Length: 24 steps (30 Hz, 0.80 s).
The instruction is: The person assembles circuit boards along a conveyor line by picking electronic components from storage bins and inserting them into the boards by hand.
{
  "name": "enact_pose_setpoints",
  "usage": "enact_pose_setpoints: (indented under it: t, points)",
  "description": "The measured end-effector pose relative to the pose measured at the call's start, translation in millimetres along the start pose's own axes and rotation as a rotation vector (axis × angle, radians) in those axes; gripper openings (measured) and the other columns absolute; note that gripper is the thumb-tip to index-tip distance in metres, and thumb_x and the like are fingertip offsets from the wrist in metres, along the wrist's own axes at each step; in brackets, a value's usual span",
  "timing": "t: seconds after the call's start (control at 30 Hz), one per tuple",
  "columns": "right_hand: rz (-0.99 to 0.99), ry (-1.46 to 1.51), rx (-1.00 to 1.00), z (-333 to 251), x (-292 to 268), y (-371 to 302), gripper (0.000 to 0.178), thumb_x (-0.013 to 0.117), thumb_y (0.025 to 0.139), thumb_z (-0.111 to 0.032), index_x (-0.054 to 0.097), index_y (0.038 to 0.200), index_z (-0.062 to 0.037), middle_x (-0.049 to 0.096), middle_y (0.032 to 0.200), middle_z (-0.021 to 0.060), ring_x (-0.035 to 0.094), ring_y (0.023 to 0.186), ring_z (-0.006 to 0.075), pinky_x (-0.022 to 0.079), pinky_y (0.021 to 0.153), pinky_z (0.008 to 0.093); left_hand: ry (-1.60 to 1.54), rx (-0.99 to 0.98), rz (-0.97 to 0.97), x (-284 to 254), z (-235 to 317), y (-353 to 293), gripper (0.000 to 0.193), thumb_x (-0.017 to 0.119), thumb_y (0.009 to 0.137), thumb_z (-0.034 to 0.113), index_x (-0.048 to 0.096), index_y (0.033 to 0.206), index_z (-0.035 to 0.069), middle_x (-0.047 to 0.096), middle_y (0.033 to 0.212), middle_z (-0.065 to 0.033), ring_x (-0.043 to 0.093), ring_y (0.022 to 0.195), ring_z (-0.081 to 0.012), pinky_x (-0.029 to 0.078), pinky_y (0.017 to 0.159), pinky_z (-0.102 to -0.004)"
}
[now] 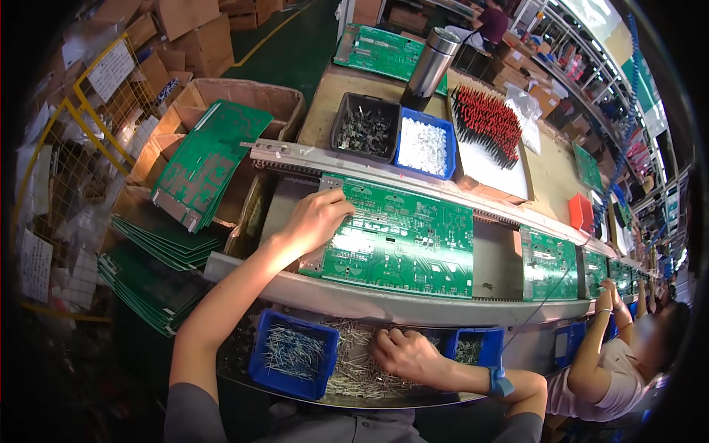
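Note:
My left hand [319, 215] is over the left end of a large green circuit board [413, 240] on the conveyor rail. Its fingers are curled and pressed together at the board's surface; whatever they pinch is too small to make out. Lower down, my right hand [408, 356], with a blue band [501, 382] at the wrist, dips into a heap of loose wire-leaded components [354, 373]. Those fingers are bunched closed, and their tips are partly hidden. Beside the heap, a blue bin [260, 369] holds more leaded parts, and another blue bin [493, 340] stands to the right.
Beyond the rail [384, 168] stand a black bin [336, 136], a blue bin of white parts [450, 166], a steel flask [436, 63] and red-topped black components [487, 122]. Boards [210, 159] lean in cartons at left. A co-worker [613, 369] works at right.

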State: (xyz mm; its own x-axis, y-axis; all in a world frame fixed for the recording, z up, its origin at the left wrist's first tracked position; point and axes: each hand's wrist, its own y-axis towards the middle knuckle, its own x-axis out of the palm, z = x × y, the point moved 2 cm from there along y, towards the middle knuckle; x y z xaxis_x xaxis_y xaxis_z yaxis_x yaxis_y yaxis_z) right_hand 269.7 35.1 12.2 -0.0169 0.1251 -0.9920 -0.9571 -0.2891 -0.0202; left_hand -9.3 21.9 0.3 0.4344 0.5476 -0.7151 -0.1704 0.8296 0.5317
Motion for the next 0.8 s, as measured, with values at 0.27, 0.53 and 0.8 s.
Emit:
enact_pose_setpoints:
  t: [0.27,0.53,0.8]
  points:
    - [0.024,0.027,0.012,3,5,0,0.013,0.058,0.068,-0.017,0.057,0.077,-0.0073,0.048,0.074,0.0032,0.052,0.067,0.0151,0.043,0.051,0.0249,0.048,0.011,-0.002,1,1,0,0.009,0.063,0.074,0.0,0.065,0.082,0.0,0.059,0.082,-0.0098,0.06,0.079,-0.0294,0.049,0.069,-0.0375]
    - [0.076,0.303,0.007,-1,-8,-3,0.012,0.057,0.069,-0.014,0.055,0.077,-0.006,0.049,0.077,0.0055,0.053,0.069,0.0183,0.044,0.052,0.0269,0.177,-0.011,-0.134,-9,9,-7,0.016,0.06,0.073,0.005,0.066,0.088,0.002,0.058,0.087,-0.0077,0.059,0.087,-0.0258,0.048,0.075,-0.0355]
    - [-0.137,0.471,0.103,-12,-15,-13,0.029,0.053,0.074,-0.01,0.055,0.102,-0.0055,0.051,0.08,0.0064,0.06,0.074,0.0204,0.052,0.059,0.0315,0.405,-0.111,-0.285,-6,32,-23,0.041,0.055,0.077,0.007,0.055,0.117,-0.002,0.049,0.118,-0.0165,0.047,0.11,-0.0317,0.042,0.09,-0.0424]
